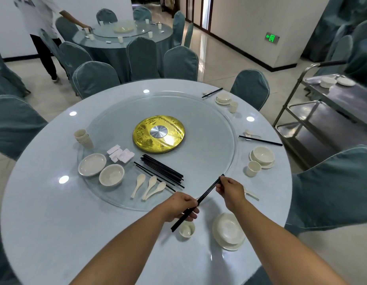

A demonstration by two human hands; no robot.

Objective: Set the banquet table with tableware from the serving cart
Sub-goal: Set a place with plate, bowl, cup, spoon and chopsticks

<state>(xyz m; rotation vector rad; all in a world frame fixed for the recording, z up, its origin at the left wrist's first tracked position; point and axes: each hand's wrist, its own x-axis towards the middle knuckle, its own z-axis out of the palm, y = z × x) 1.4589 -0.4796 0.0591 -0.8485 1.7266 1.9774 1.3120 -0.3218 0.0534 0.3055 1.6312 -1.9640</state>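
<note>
On the round table, the glass turntable lies in the middle. On the turntable's near left part lie stacked cups, a plate, a bowl, three spoons and loose chopsticks. Right of the turntable, beyond the table, stands the serving cart.

A second round table is ringed by teal-covered chairs on glossy beige floor tiles. Right of that table, a green exit sign is mounted on what seems a white pillar.
</note>
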